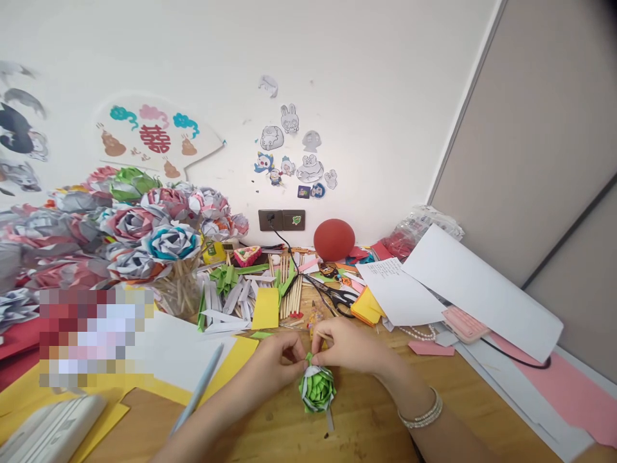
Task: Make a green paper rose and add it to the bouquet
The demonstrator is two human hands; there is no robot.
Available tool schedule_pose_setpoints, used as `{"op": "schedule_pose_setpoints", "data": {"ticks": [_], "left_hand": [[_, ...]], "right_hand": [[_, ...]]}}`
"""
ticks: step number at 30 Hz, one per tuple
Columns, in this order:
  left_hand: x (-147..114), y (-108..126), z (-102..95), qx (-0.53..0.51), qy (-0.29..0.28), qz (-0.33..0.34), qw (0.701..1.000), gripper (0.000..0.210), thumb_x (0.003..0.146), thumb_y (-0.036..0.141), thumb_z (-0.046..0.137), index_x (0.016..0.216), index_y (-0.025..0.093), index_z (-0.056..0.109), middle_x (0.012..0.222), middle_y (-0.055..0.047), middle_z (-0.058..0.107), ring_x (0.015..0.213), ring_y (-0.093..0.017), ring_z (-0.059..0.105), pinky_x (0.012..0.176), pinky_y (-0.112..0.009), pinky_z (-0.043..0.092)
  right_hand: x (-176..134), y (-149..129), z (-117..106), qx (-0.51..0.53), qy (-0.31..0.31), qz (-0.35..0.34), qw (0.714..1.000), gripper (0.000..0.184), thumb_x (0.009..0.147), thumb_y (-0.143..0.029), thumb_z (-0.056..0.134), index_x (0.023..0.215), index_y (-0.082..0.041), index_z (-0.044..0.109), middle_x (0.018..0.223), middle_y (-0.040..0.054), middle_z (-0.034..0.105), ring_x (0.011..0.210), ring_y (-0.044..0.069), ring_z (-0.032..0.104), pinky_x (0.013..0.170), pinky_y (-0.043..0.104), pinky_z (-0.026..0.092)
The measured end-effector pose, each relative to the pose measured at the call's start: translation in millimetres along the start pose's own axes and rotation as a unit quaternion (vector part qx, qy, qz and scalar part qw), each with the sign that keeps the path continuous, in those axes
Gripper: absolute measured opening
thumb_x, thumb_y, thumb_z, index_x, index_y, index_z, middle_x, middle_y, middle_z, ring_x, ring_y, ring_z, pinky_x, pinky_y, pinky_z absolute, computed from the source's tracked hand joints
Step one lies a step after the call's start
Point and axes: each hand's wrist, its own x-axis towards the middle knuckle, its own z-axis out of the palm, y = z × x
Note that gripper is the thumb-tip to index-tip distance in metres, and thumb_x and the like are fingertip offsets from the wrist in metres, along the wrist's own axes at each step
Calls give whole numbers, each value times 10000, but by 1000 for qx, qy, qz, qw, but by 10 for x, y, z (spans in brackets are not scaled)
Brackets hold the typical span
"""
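Note:
A green and white folded paper flower [318,389] lies in front of me, its layered petals facing up. My left hand [277,360] pinches the green paper at the flower's far edge between thumb and fingertips. My right hand [344,347], with a beaded bracelet on the wrist, is closed at the same spot, thumb and index finger against the green paper. The fingertips of both hands nearly meet there. A thin pale strip [330,419] sticks out from under the flower's near side.
Many finished paper flowers [135,225] stand at the left. Folded strips [236,299], wooden sticks [292,289], scissors [337,296] and a red balloon [334,240] lie behind my hands. A pen [197,386] is at the left; white sheets [482,289] and a pink keyboard-like thing [465,323] are right.

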Motion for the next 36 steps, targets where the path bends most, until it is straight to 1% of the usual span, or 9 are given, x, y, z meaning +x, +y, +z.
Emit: {"op": "schedule_pose_setpoints", "data": {"ticks": [7,13,17,20,23,26,28,31,36], "left_hand": [[-27,52,0,67,12,15,998,115,684,144,503,582,182,467,582,45,521,550,-101,447,516,-201,310],[-42,85,-1,72,9,40,997,113,702,155,513,591,178,520,594,43,546,561,-102,457,527,-197,323],[-19,63,-28,34,29,23,999,114,715,173,525,603,173,548,612,26,575,602,-122,503,563,-215,373],[-13,33,-85,-62,25,13,998,170,767,308,547,815,161,616,780,-35,657,726,-167,585,654,-264,452],[-31,10,-111,-112,18,38,993,544,674,356,676,1166,193,513,1139,-98,614,1014,-233,573,848,-336,456],[-46,-14,-48,-34,67,49,996,775,568,285,764,1260,214,420,1313,-126,498,1190,-289,462,972,-407,381],[-50,-35,15,61,136,59,987,736,584,262,755,1241,202,427,1296,-140,508,1198,-305,450,987,-445,356],[-54,-66,60,180,213,105,955,609,664,272,691,1211,188,435,1174,-139,585,1086,-294,528,915,-446,404],[-67,-63,1,288,200,176,920,495,695,306,655,1148,208,484,1046,-104,645,947,-276,580,824,-408,436]], "right_hand": [[1,44,8,-24,4,-26,999,87,627,-87,622,618,-173,617,604,-54,580,575,96,505,488,177,316],[-16,70,-22,-50,-26,-36,998,92,616,-143,661,691,-194,649,655,-46,616,586,107,508,484,183,308],[-18,44,9,-3,19,-16,1000,95,603,-85,598,620,-176,620,612,-41,603,564,102,509,478,182,314],[5,37,29,45,93,12,995,95,586,-72,574,586,-166,588,584,-41,577,560,102,503,479,185,319],[38,47,28,129,162,34,978,62,598,-105,585,599,-165,569,598,-36,578,578,111,515,521,200,364],[65,26,53,219,226,63,947,49,617,-161,607,644,-169,568,618,-33,575,608,124,543,563,219,407],[74,-19,92,250,246,84,933,105,615,-151,609,719,-164,599,633,-28,582,625,137,568,585,234,430],[68,-104,141,250,234,96,935,194,634,-138,608,824,-152,640,686,-4,626,674,158,603,630,259,460],[38,-97,109,222,181,39,957,115,714,-228,613,785,-149,656,765,26,681,751,176,628,678,270,479]]}}
